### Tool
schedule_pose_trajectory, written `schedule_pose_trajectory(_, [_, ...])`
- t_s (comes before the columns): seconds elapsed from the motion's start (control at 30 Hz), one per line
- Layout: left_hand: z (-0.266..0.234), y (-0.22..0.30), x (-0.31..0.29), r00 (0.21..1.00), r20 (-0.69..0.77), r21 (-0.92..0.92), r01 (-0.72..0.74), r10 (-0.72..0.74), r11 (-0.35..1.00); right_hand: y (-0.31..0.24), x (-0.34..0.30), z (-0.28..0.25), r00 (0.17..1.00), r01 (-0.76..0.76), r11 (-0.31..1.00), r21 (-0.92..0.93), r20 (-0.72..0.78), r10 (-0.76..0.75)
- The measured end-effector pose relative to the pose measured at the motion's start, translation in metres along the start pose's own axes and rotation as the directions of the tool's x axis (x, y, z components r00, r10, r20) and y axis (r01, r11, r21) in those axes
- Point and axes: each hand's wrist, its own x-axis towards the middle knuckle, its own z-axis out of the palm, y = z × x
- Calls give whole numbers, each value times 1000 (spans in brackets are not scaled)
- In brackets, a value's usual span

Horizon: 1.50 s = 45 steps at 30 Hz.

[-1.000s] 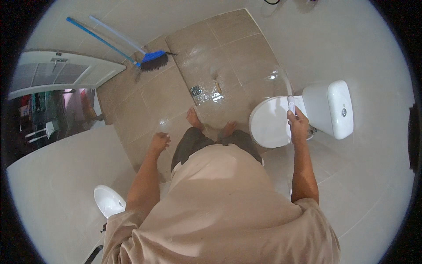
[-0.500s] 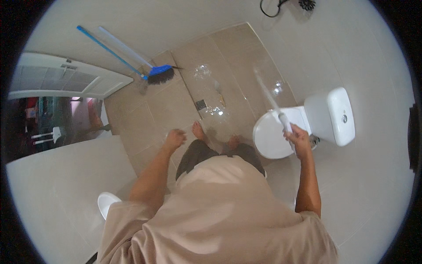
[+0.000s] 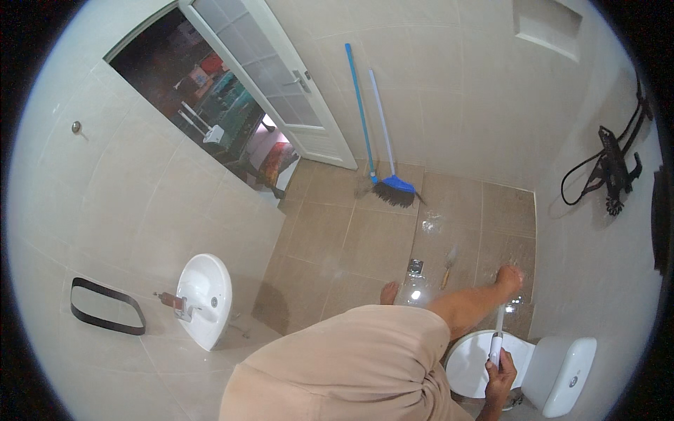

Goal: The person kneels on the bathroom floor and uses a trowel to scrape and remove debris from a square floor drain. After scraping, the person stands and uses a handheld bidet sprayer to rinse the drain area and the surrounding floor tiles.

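Observation:
My right hand [image 3: 500, 382] is wrapped round a white handheld bidet sprayer [image 3: 496, 349] above the closed lid of the white toilet [image 3: 469, 365]. A pale jet of water [image 3: 500, 319] leaves the nozzle toward the far wall. My left hand [image 3: 510, 279] reaches across my body, beyond the toilet and in line with the jet; its fingers are too blurred to read. On the wet tiled floor [image 3: 463, 242], left of that hand, lies a small tool with a yellowish handle [image 3: 446, 278], its kind unclear. A square floor drain [image 3: 415, 266] sits close to it.
Two long-handled brooms, one with a blue head [image 3: 400, 184], lean on the far wall by an open white door [image 3: 281, 84]. A washbasin [image 3: 203, 302] and a black-framed mirror [image 3: 107, 306] are at left. Dark fittings [image 3: 614, 168] hang on the right wall.
My view has swung, bringing the basin and the doorway into sight. My left hand has moved from my left side across to the far right. The sprayer stays in my right hand.

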Motion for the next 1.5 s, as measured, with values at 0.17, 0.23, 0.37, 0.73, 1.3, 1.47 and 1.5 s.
schedule_pose_trajectory(0.17, [61, 11, -43, 997, -2, 500, -62, 72, 864, 4, -4, -8, 991, -8, 1000, 7, -134, 9])
schedule_pose_trajectory(0.23, [62, 25, -56, 999, -47, 591, 17, 14, 807, 4, -1, -5, 974, -19, 999, -26, -228, 13])
schedule_pose_trajectory(0.37, [21, 32, -31, 972, -198, 724, 234, -129, 649, 28, 6, 0, 951, 5, 1000, 23, -310, 3])
schedule_pose_trajectory(0.73, [-289, 89, -78, 960, -125, 870, 228, -251, 438, 127, -139, -78, 298, -525, 838, -149, -954, 17])
schedule_pose_trajectory(1.3, [-525, 243, -203, 830, -461, 677, 558, -313, 480, 36, -252, -60, -214, -883, 440, 167, -975, -61])
schedule_pose_trajectory(1.47, [-461, 283, -109, 929, -283, 752, 369, -238, 546, 44, -291, -29, -241, -946, 212, 245, -969, 46])
schedule_pose_trajectory(1.5, [-446, 287, -94, 938, -261, 771, 344, -227, 535, 56, -295, -21, -211, -965, 155, 212, -977, 28])
